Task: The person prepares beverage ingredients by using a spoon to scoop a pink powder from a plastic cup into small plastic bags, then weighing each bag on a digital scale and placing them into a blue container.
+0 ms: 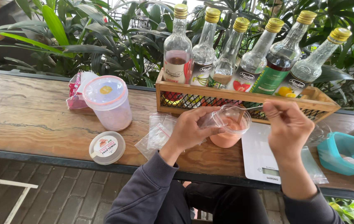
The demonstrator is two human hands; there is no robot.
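The left hand (191, 130) grips a small clear plastic bag (212, 119) between thumb and fingers, holding its mouth just over the rim of a clear jar (231, 132) filled with pink powder. The jar stands right beside that hand, touching it on the far side, at the near edge of a white kitchen scale (259, 159). The right hand (288, 129) is closed around the handle of a metal spoon (248, 110), whose bowl dips into the top of the jar; the exact pinch of the fingers is hidden behind the back of the hand.

Just under and to the left of the left hand lies a loose stack of empty clear bags (157, 135) on the wooden table (32, 120). Further left of that grip sits a round lid (107, 147) with a label, and beyond it a tall clear tub (107, 103) with a pink-rimmed lid, a crumpled pink packet (74, 93) behind it. Straight beyond both hands stands a wooden crate (243, 98) holding six glass bottles (177, 49) with gold caps. To the right of the right hand lies a teal container (342, 152), near the scale.
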